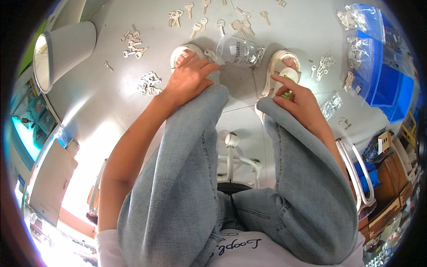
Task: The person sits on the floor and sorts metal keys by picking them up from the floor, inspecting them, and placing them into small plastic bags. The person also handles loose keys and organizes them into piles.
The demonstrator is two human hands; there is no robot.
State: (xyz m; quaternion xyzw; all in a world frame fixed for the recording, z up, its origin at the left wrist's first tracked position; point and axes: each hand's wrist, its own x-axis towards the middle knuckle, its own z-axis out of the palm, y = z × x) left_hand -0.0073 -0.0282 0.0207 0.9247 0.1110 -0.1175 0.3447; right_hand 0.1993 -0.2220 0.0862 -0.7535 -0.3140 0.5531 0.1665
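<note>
My left hand [190,79] lies over my left knee, fingers stretched out and apart, with nothing visible in it. At my right knee, my right hand [299,99] has its fingers curled. A small green thing [287,95] shows between them, beside a pale oval piece [289,74] over my right sandal; what they are, and whether they belong together, I cannot tell. Between my feet a clear printed plastic bag [238,51] lies on the floor with metal keys [254,58] inside.
Loose keys [238,27] lie scattered ahead, with key piles [150,83] to the left. A bunch of keys [326,66] lies right of my right foot. Blue bins [384,84] with bagged parts stand at the right, a white bucket [71,51] at the left. A white chair base [231,155] is beneath me.
</note>
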